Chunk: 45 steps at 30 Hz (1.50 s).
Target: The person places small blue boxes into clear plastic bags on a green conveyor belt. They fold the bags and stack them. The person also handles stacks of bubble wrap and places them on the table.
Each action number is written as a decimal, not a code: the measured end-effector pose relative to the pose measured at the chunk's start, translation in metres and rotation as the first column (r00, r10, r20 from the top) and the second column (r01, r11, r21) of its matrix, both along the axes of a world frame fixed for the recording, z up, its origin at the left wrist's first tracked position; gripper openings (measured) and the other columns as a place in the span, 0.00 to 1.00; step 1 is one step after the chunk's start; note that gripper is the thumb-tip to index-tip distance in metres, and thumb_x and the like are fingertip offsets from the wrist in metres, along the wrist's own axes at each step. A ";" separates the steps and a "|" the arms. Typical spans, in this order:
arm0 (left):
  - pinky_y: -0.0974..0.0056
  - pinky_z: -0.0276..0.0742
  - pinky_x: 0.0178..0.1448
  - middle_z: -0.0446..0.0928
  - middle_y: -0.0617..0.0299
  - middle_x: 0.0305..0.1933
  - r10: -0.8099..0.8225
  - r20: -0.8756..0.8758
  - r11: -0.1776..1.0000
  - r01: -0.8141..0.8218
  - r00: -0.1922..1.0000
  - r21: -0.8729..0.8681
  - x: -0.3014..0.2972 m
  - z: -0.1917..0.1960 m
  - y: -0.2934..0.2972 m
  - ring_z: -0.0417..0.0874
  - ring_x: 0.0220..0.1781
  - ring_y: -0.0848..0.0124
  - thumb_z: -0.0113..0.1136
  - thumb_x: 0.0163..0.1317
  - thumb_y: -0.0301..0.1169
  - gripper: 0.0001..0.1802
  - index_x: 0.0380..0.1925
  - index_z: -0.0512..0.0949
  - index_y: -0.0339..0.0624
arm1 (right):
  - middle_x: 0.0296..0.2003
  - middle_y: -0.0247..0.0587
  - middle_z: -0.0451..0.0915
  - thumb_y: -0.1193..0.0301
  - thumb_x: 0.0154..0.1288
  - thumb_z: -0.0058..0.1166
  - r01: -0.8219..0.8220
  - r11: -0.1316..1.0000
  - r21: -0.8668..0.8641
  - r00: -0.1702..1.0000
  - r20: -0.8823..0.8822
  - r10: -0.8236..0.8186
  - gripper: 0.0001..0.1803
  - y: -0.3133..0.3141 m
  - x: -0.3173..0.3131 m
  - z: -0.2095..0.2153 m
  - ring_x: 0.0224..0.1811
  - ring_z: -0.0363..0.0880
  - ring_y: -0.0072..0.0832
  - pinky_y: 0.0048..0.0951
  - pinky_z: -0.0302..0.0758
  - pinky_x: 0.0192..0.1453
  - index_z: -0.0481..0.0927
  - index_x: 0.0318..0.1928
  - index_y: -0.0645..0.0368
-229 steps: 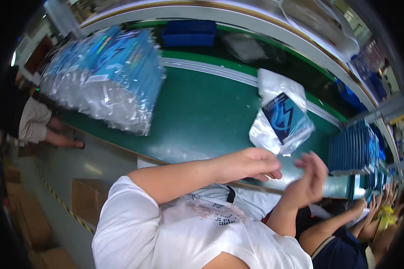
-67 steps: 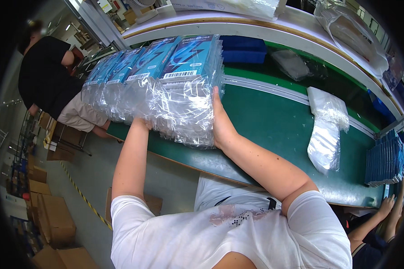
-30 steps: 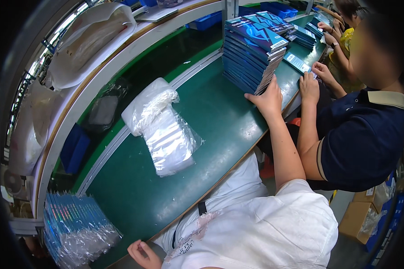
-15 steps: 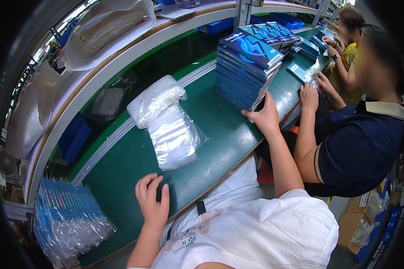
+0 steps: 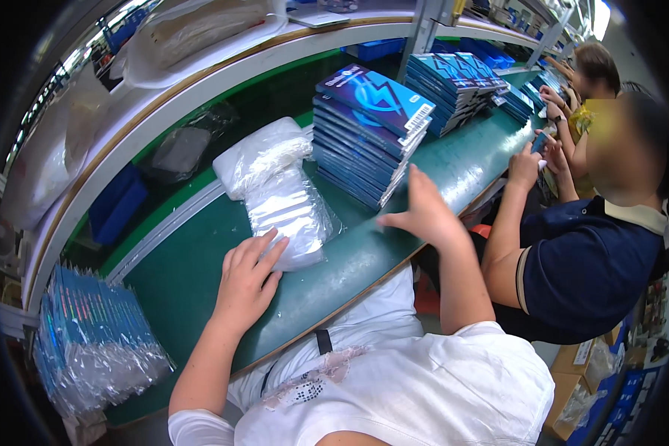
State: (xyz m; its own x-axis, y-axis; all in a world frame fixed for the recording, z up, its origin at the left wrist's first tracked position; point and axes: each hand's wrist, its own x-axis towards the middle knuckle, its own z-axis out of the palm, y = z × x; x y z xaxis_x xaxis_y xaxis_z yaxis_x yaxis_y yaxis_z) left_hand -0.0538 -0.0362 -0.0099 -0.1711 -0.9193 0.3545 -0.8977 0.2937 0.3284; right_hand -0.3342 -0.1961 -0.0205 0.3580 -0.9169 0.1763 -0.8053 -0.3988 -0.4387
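On green table [image 5: 201,282], left hand [image 5: 247,279] now flat, fingers spread, touching near end of clear bag stack [image 5: 282,201]. Right hand [image 5: 422,212] off blue box stack [image 5: 368,130], open, empty, just beside it. Bag pickup looks imminent.

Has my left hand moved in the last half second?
Yes. The left hand has gone forward across the green table and its fingertips now touch the near end of the pile of clear plastic bags.
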 end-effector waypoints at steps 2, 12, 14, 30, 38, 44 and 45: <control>0.55 0.64 0.59 0.75 0.60 0.50 -0.034 0.004 0.999 0.034 0.999 0.007 0.003 -0.001 -0.001 0.73 0.53 0.59 0.60 0.50 0.22 0.20 0.46 0.78 0.45 | 0.57 0.70 0.64 0.60 0.46 0.68 -0.034 0.996 -0.082 0.999 0.021 0.036 0.50 0.012 -0.018 0.046 0.62 0.64 0.54 0.38 0.62 0.66 0.56 0.61 0.80; 0.59 0.72 0.46 0.71 0.55 0.35 0.009 -0.208 0.999 -0.015 0.978 -0.029 0.001 -0.017 -0.002 0.74 0.42 0.59 0.58 0.52 0.19 0.11 0.37 0.79 0.38 | 0.47 0.60 0.74 0.46 0.43 0.66 -0.111 0.952 -0.284 0.969 0.181 0.168 0.47 -0.055 0.046 0.133 0.49 0.76 0.47 0.37 0.71 0.55 0.70 0.56 0.69; 0.59 0.72 0.46 0.71 0.55 0.36 0.014 -0.260 0.998 -0.029 0.965 -0.053 0.003 -0.018 0.001 0.74 0.41 0.58 0.57 0.53 0.19 0.11 0.38 0.79 0.37 | 0.55 0.55 0.72 0.54 0.44 0.69 -0.129 0.960 -0.249 0.985 0.081 0.154 0.45 -0.058 0.056 0.132 0.59 0.70 0.43 0.34 0.65 0.62 0.68 0.59 0.66; 0.61 0.72 0.43 0.73 0.59 0.34 0.109 -0.428 0.978 -0.174 0.897 -0.114 -0.002 -0.029 0.011 0.74 0.38 0.61 0.61 0.53 0.24 0.07 0.33 0.81 0.39 | 0.44 0.43 0.77 0.72 0.63 0.54 -0.825 0.242 0.510 0.368 0.811 -0.455 0.23 0.104 0.060 0.006 0.41 0.80 0.24 0.23 0.78 0.46 0.66 0.56 0.68; 0.66 0.72 0.39 0.71 0.60 0.29 0.224 -0.619 0.970 -0.231 0.753 0.070 -0.006 -0.020 0.017 0.75 0.34 0.67 0.63 0.51 0.25 0.06 0.31 0.82 0.39 | 0.49 0.49 0.75 0.78 0.60 0.53 -0.891 0.029 0.453 0.364 0.752 -0.549 0.36 0.113 0.084 -0.011 0.42 0.81 0.25 0.23 0.79 0.46 0.52 0.66 0.72; 0.73 0.73 0.38 0.78 0.63 0.34 0.395 -0.855 0.915 -0.223 0.337 0.335 -0.004 -0.034 0.021 0.79 0.35 0.77 0.61 0.57 0.23 0.06 0.34 0.81 0.35 | 0.49 0.49 0.75 0.79 0.60 0.52 -0.835 0.141 0.532 0.409 0.771 -0.488 0.32 0.109 0.077 -0.006 0.44 0.80 0.25 0.24 0.79 0.46 0.58 0.63 0.72; 0.73 0.75 0.41 0.80 0.62 0.37 0.463 -0.876 0.884 -0.140 0.132 0.446 -0.004 -0.022 0.023 0.81 0.37 0.76 0.60 0.59 0.24 0.07 0.36 0.80 0.33 | 0.49 0.49 0.75 0.79 0.60 0.52 -0.827 0.159 0.540 0.414 0.774 -0.478 0.31 0.109 0.074 -0.007 0.45 0.80 0.26 0.25 0.79 0.46 0.58 0.63 0.72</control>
